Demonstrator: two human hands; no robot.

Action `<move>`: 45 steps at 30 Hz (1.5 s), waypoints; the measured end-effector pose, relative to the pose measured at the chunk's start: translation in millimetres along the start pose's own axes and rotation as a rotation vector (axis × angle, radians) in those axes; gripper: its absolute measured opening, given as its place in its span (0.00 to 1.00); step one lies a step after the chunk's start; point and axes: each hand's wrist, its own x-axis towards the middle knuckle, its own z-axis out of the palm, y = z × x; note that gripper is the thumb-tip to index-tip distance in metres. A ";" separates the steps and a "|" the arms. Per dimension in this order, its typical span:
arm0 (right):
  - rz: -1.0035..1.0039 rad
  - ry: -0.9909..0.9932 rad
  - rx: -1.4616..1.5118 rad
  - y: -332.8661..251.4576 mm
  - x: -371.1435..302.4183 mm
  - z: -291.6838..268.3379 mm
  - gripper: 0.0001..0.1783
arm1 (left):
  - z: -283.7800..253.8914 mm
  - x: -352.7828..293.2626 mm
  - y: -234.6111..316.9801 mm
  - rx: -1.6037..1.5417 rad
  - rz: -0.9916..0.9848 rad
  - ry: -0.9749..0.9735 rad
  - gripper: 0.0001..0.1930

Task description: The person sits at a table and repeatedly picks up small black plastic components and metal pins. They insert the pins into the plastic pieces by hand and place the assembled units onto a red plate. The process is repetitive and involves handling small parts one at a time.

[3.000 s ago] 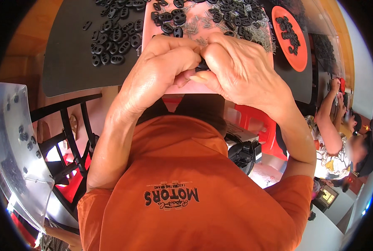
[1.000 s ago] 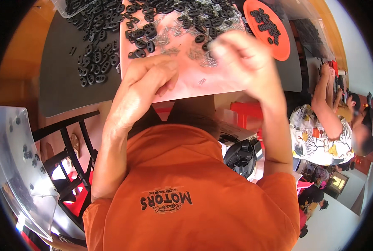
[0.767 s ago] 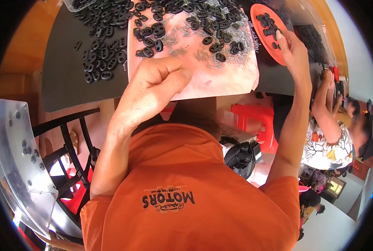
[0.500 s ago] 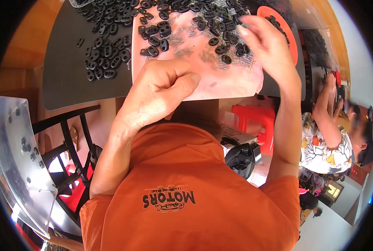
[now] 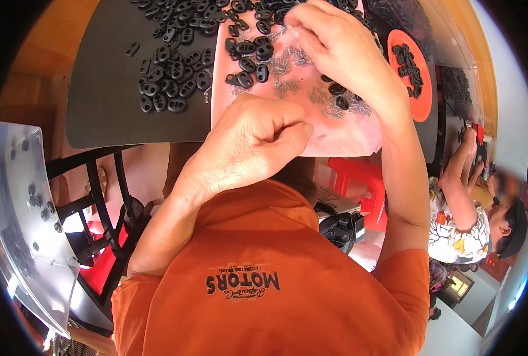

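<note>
My left hand [image 5: 255, 141] is closed in a loose fist above the near edge of a pink sheet [image 5: 293, 133]. Its thumb presses against the curled fingers, and whatever lies inside is hidden. Farther off, my right hand [image 5: 344, 50] reaches over the sheet with bent fingers slightly apart. Its fingertips are at a heap of black oval cord-lock pieces [image 5: 264, 50] with paired holes; I see nothing held in them. Small metal springs [image 5: 287, 88] lie scattered across the sheet between and below my hands.
More black cord-lock pieces [image 5: 172, 80] cover part of the dark table [image 5: 104, 113] at left. An orange-red plate [image 5: 419, 110] at right holds several small black parts. A translucent bin [image 5: 24, 219] stands lower left, a red stool [image 5: 359, 187] under the table. Another person [image 5: 459, 219] works at right.
My right hand has moved left across the sheet, from its right side to the black pieces near the top middle. My left hand stays closed near the sheet's front edge. The whole view has shifted slightly.
</note>
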 end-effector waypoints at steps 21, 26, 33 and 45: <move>-0.093 0.002 -0.267 7.3 32.6 31.3 0.08 | -1.3 1.7 2.2 -0.019 -0.017 0.024 0.14; -0.093 0.024 -0.265 13.3 18.8 27.2 0.06 | -0.5 1.4 0.0 0.021 0.044 0.038 0.15; -0.081 0.002 -0.141 19.6 -13.8 1.6 0.05 | -1.2 -1.1 -2.7 0.017 0.049 0.029 0.14; -0.046 -0.117 -0.216 10.4 -47.8 10.4 0.07 | -1.3 -5.1 -5.0 -0.065 0.019 0.055 0.12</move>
